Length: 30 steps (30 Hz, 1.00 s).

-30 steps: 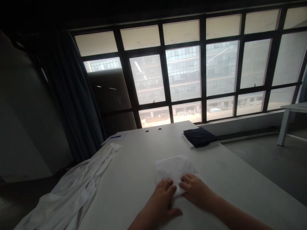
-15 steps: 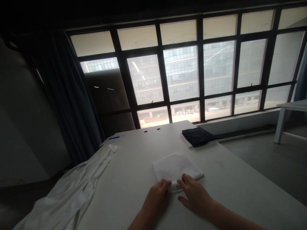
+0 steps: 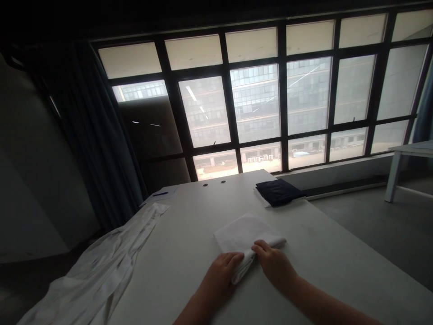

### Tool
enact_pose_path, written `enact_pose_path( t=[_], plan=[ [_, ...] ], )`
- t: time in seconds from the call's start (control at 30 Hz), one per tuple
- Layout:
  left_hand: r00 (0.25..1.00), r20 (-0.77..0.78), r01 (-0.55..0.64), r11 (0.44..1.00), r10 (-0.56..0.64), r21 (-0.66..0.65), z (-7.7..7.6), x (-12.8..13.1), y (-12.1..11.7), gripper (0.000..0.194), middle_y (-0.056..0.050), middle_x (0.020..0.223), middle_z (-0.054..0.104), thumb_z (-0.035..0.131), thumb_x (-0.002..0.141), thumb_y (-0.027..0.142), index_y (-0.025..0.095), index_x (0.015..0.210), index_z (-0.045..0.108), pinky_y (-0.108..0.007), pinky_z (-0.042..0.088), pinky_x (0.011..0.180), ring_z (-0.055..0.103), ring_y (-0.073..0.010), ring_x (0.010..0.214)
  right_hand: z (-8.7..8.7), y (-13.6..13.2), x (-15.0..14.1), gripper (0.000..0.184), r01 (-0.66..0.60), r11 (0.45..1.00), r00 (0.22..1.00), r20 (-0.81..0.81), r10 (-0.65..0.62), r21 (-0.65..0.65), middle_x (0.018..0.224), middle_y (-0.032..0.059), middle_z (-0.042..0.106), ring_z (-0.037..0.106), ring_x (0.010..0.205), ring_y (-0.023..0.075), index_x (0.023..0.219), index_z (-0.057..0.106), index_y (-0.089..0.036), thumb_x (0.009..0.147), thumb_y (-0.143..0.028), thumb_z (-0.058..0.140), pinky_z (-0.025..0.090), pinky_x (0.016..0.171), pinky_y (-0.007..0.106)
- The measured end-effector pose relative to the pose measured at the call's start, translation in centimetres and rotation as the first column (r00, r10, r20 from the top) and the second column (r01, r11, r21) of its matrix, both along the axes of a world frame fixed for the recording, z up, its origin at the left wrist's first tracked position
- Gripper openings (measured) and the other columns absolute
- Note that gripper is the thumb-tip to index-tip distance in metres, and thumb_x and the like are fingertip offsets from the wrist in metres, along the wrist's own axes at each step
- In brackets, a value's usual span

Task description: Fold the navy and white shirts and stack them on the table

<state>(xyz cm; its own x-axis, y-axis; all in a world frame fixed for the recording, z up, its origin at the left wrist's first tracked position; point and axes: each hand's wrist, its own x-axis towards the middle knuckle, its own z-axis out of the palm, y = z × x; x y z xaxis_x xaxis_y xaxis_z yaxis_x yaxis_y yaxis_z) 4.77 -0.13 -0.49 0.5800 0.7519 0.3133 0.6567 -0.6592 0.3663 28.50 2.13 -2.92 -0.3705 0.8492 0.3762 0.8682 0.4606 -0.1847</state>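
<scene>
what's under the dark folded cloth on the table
A white layer sticks out along the left edge of the dark folded cloth, resting on the table. Whatever else lies underneath is covered.

Workroom or plain office, exact use uncertain, the corners being dark. Window wall point(image 3: 283, 99), black-framed, gridded, facing a multi-storey glazed block point(image 3: 255, 99). Curtain point(image 3: 101, 140), blue, hanging at left. Table point(image 3: 182, 234), white, plain, two round fittings point(image 3: 223, 182) near its far edge, paper sheet point(image 3: 171, 193) and blue pen point(image 3: 160, 194) at its far left corner. Second table point(image 3: 412, 149), white, at right. Floor point(image 3: 352, 221), grey.
</scene>
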Motion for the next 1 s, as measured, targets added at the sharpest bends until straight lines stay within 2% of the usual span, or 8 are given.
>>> enact_pose_path(
  t=[0.13, 0.23, 0.33, 0.43, 0.5, 0.7, 0.87, 1.0],
  plan=[
    [0.990, 0.062, -0.125, 0.992, 0.125, -0.008, -1.0, -0.7, 0.5, 0.066, -0.005, 0.121, 0.072, 0.048, 0.070, 0.002, 0.028, 0.130, 0.059, -0.035, 0.052, 0.094, 0.068, -0.0249, 0.108, -0.2, -0.8, -0.8, 0.037, 0.069, 0.998, 0.980, -0.187, -0.069, -0.003, 0.161, 0.0181, 0.032, 0.074, 0.085, 0.0203, 0.123, 0.059, -0.021, 0.098, -0.013, 0.033, 0.057, 0.069, 0.031],
    [0.978, 0.133, -0.165, 0.986, 0.161, 0.013, -1.6, -0.7, 0.5, 0.043, -0.004, 0.118, 0.074, 0.052, 0.088, 0.013, 0.030, 0.127, 0.060, -0.032, 0.054, 0.089, 0.071, -0.0237, 0.103, -0.8, -1.3, -1.5, 0.039, 0.000, 1.000, 0.955, -0.297, -0.003, -0.009, 0.164, 0.0157, 0.025, 0.072, 0.097, 0.0216, 0.127, 0.055, -0.022, 0.093, -0.011, 0.040, 0.057, 0.081, 0.034],
    [0.975, 0.172, -0.158, 0.982, 0.138, 0.106, -1.8, -0.3, 0.3, 0.026, -0.003, 0.111, 0.076, 0.049, 0.100, 0.030, 0.030, 0.124, 0.061, -0.030, 0.056, 0.083, 0.073, -0.0218, 0.094, -0.9, -1.2, -1.5, 0.051, -0.066, 0.997, 0.948, -0.314, 0.051, -0.038, 0.156, 0.0112, 0.042, 0.069, 0.105, 0.0205, 0.130, 0.053, -0.025, 0.085, -0.004, 0.044, 0.054, 0.089, 0.032],
    [0.984, 0.167, -0.098, 0.974, 0.064, 0.203, -1.5, 0.1, 0.1, 0.023, -0.003, 0.105, 0.075, 0.047, 0.102, 0.033, 0.029, 0.121, 0.060, -0.030, 0.056, 0.080, 0.072, -0.0199, 0.090, 0.3, -0.8, -0.9, 0.047, -0.092, 0.994, 0.973, -0.216, 0.078, -0.053, 0.125, 0.0060, 0.065, 0.067, 0.101, 0.0221, 0.119, 0.062, -0.025, 0.082, -0.002, 0.043, 0.051, 0.091, 0.035],
    [0.983, 0.184, -0.065, 0.965, 0.018, 0.253, -1.2, 0.1, -0.1, 0.025, -0.005, 0.109, 0.073, 0.050, 0.100, 0.032, 0.027, 0.123, 0.058, -0.032, 0.056, 0.084, 0.070, -0.0209, 0.095, 1.9, -0.3, -0.1, 0.043, -0.091, 0.996, 0.985, -0.146, 0.088, -0.018, 0.111, 0.0046, 0.068, 0.065, 0.099, 0.0242, 0.111, 0.066, -0.026, 0.082, -0.003, 0.044, 0.048, 0.092, 0.038],
    [0.944, 0.329, -0.136, 0.929, 0.017, 0.344, -1.4, -0.6, -0.2, 0.038, -0.014, 0.121, 0.061, 0.053, 0.095, 0.025, 0.023, 0.133, 0.048, -0.044, 0.052, 0.095, 0.060, -0.0265, 0.112, 8.6, 1.1, 4.0, 0.040, -0.071, 0.992, 0.974, -0.207, 0.092, 0.104, 0.111, 0.0063, 0.067, 0.062, 0.096, 0.0230, 0.113, 0.065, -0.024, 0.081, -0.008, 0.047, 0.046, 0.087, 0.035],
    [0.947, 0.304, -0.184, 0.952, 0.105, 0.246, -1.7, -0.2, 0.4, 0.024, -0.011, 0.112, 0.062, 0.051, 0.096, 0.021, 0.024, 0.121, 0.053, -0.042, 0.052, 0.093, 0.061, -0.0249, 0.105, 14.6, 3.3, 9.2, 0.028, -0.054, 0.992, 0.966, -0.245, 0.080, 0.112, 0.104, 0.0058, 0.069, 0.064, 0.088, 0.0207, 0.106, 0.068, -0.023, 0.086, -0.018, 0.048, 0.046, 0.079, 0.030],
    [0.967, 0.235, -0.132, 0.983, 0.099, 0.129, -1.4, 0.5, 0.9, 0.021, -0.009, 0.105, 0.064, 0.050, 0.095, 0.019, 0.024, 0.115, 0.053, -0.040, 0.053, 0.089, 0.062, -0.0235, 0.099, 17.6, 8.1, 12.6, 0.022, 0.003, 0.998, 0.982, -0.190, 0.010, 0.066, 0.098, 0.0049, 0.073, 0.066, 0.086, 0.0213, 0.099, 0.073, -0.023, 0.087, -0.028, 0.055, 0.044, 0.074, 0.029]
  ],
)
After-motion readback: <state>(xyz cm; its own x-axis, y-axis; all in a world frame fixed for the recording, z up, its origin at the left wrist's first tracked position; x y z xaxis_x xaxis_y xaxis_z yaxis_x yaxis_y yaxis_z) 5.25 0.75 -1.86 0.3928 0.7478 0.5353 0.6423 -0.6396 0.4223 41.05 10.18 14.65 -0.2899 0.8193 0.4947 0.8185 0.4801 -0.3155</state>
